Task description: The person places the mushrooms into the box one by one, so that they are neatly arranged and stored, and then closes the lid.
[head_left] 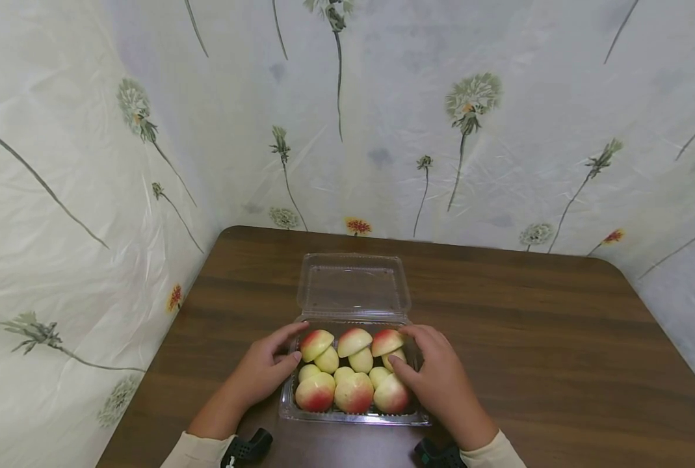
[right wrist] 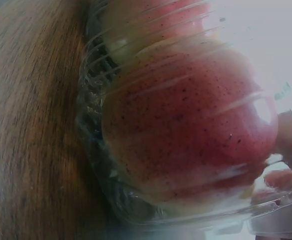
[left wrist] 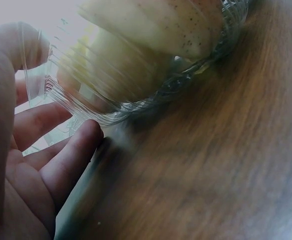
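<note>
A clear plastic clamshell box point(head_left: 355, 419) stands near the table's front with its lid point(head_left: 353, 283) raised at the back. Mushroom-shaped pieces with red-and-yellow caps and pale stems lie in two rows inside, among them a front-left piece point(head_left: 314, 392) and a front-right piece point(right wrist: 185, 120). My left hand point(head_left: 262, 367) grips the box's left side; its fingers point(left wrist: 73, 160) bend against the ribbed wall. Over the box's right side, my right hand point(head_left: 437, 374) has thumb and forefinger on the back-right mushroom-shaped piece point(head_left: 387, 342). The box wall and lens glare partly hide those fingers in the right wrist view.
The box rests on a brown wood-grain table point(head_left: 528, 325). Behind and to the left, a pale sheet point(head_left: 382, 130) printed with dandelions rises along the table's edges. Dark wrist devices point(head_left: 250, 447) sit at both cuffs.
</note>
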The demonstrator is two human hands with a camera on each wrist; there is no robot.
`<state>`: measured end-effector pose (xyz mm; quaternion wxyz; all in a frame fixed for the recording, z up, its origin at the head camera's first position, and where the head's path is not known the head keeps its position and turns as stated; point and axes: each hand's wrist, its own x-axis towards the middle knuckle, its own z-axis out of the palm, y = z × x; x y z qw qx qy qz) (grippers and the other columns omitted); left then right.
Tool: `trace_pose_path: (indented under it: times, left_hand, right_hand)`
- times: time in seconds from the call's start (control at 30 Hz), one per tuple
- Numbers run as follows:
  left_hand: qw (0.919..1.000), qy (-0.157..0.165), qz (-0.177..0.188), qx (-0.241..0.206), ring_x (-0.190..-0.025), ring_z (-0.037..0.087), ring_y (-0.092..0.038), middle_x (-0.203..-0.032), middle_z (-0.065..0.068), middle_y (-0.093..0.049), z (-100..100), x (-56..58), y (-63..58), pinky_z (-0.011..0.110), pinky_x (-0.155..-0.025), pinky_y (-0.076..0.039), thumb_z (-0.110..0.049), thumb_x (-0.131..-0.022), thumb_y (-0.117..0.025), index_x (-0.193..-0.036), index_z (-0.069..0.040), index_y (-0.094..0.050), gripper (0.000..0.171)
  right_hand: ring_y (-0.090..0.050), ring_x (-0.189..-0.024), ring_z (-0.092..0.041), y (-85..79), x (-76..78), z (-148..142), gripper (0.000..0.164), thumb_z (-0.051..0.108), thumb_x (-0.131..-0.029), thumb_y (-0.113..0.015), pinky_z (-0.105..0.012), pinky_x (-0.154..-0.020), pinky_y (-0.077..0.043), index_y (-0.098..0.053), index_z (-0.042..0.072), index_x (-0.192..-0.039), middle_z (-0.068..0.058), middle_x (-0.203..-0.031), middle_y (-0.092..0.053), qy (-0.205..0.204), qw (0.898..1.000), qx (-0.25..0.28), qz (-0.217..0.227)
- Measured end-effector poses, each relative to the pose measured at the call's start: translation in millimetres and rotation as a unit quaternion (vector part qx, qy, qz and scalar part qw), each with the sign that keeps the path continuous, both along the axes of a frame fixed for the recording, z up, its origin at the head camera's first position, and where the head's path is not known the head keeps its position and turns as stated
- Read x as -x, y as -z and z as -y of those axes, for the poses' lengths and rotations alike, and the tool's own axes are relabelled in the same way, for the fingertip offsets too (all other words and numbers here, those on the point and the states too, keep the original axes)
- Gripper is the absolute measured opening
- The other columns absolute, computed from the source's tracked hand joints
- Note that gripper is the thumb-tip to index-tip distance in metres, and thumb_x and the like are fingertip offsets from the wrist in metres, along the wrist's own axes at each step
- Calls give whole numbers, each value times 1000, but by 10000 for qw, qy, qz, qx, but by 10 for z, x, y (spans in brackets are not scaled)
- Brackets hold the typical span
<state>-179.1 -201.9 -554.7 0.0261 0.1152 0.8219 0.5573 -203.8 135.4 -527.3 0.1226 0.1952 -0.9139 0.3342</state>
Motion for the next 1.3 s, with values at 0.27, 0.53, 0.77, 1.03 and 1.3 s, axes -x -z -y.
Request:
trace_pose_path:
  times: [0.27, 0.53, 0.77, 1.03, 1.3]
  left_hand:
    - [10000, -9, 34, -13, -139, 27, -55, -160, 9, -50, 9, 1, 9, 26, -100, -53, -10, -101, -65, -152, -22, -55, 53]
    - [10000, -51, 73, 0, -140, 26, -54, -159, 7, -51, 13, 2, 26, 26, -100, -52, -11, -101, -66, -151, -26, -56, 53]
    - [10000, -51, 6, 43, -139, 25, -55, -159, 6, -51, 11, 4, 19, 28, -100, -53, -11, -101, -65, -151, -26, -56, 53]
    - [10000, -57, -16, 71, -137, 24, -57, -157, 6, -53, 14, 8, 10, 27, -100, -53, -10, -101, -65, -151, -22, -56, 53]
    - [9999, -54, 39, 105, -137, 23, -56, -157, 5, -53, 9, 5, 3, 29, -101, -53, -11, -101, -65, -151, -27, -56, 53]
  right_hand:
    - [-64, -118, -27, 14, -5, -12, 41, 21, -85, -87, -53, -98, -53, -71, 12, -122, -6, -126, -69, 74, 9994, 302, 143]
    - [-67, -119, -26, 6, 1, -66, 36, 12, -88, -85, -36, -101, -56, -71, 9, -122, -5, -123, -68, 89, 9922, 1146, 472]
    - [-70, -112, -17, 36, 83, -203, 26, 3, -102, -65, -18, -94, -55, -61, -9, -125, -17, -121, -67, 319, 9298, 3393, 1389]
    - [-65, -118, -18, 210, 256, -491, 37, 34, -115, -37, -33, -107, -52, -52, 6, -134, -5, -123, -64, -822, 7349, 5932, 3182]
    - [-40, -150, -26, 321, 392, -618, 68, 55, -112, -27, -37, -129, -22, -21, 13, -165, -15, -167, -28, -2104, 5444, 6793, 4450]
